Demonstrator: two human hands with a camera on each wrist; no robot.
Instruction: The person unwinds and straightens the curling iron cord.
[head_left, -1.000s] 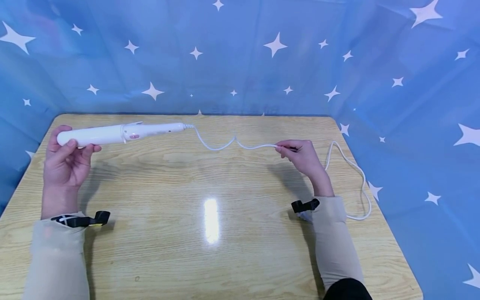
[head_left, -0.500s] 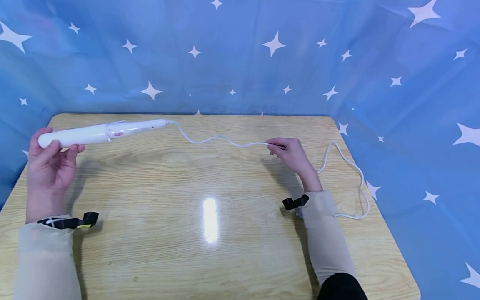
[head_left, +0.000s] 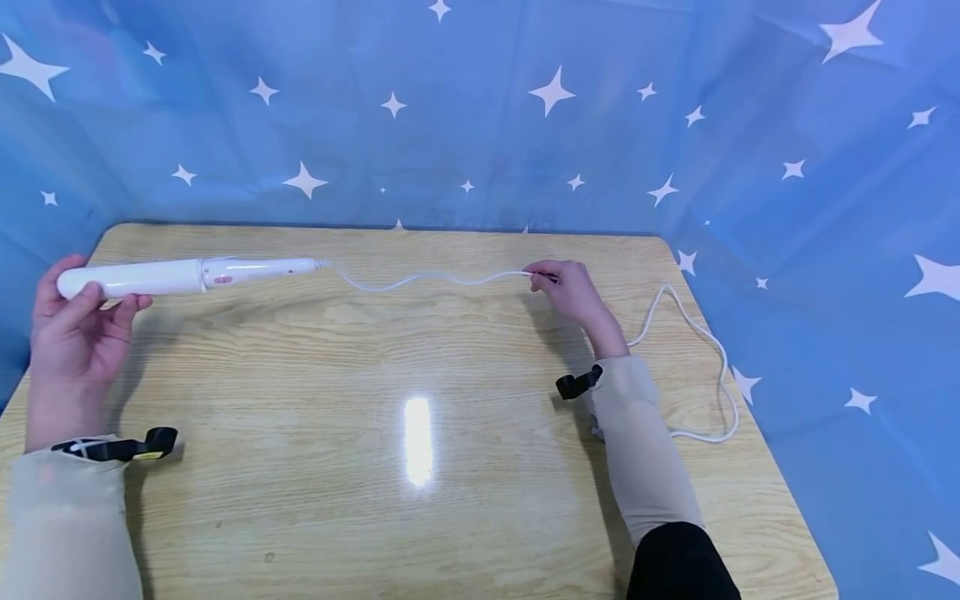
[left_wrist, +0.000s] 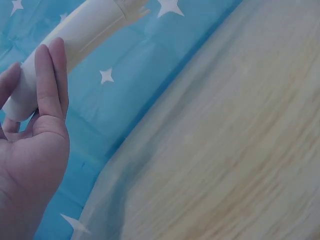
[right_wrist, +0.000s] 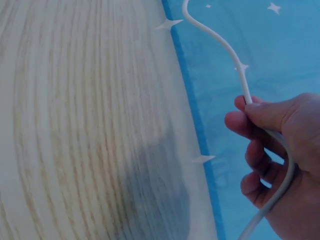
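Observation:
A white curling iron, with a pink button on its handle, is held over the far left of the table, nearly level. My left hand grips the end of its thick barrel between thumb and fingers. In the left wrist view, the fingers of that hand lie along the barrel. A wavy white cord runs from the handle to my right hand, which pinches it between thumb and forefinger. In the right wrist view the cord continues down across the palm.
The cord's other stretch loops on the right of the wooden table, partly hidden behind the right forearm. A blue star-patterned cloth hangs behind and to the right. Black wrist cameras are strapped on both sleeves.
My left hand has carried the curling iron leftward, and its handle end has dipped to near level. My right hand has shifted a little left and farther back, still pinching the cord.

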